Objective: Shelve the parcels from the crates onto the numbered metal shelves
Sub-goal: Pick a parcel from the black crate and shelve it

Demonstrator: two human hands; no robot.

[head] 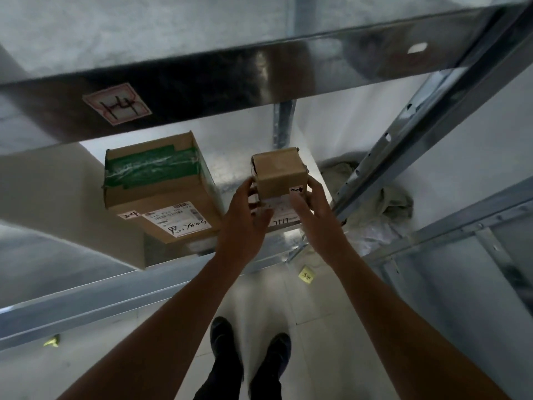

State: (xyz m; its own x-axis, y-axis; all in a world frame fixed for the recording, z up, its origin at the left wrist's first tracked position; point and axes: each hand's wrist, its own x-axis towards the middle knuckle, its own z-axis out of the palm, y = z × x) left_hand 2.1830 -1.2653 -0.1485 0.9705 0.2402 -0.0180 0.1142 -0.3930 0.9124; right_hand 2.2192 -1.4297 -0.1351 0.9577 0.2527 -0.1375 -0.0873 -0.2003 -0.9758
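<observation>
Galvanised metal shelf [227,180] carrying 2 cardboard parcels, viewed from above between the person's outstretched forearms. Small brown parcel [279,168] stands on the shelf, right of centre, its near end close to the shelf's front edge. Left hand [245,215] grips the parcel's near left corner, fingers [261,219] curled under its front face; right hand [315,209] presses against the near right side, thumb over the white shipping label. Both hands thus clasp the small parcel. A small white tag on its top reads what seems to be "24".

Large parcel [161,186], sealed across the top with green tape [153,167], lies on the same shelf to the left, apart from the small one, with a printed label and a handwritten white tag on its near face. Upper shelf beam [259,79] crosses the view above, bearing a red-bordered sticker [117,104] with handwritten digits, seemingly "14". Slotted upright post [403,131] rises at right; behind it lies a crumpled grey-green cloth [380,203]. Yellow note [306,274] is fixed below the shelf's front edge. Dark shoes [251,347] stand on the pale tiled floor [317,327].
</observation>
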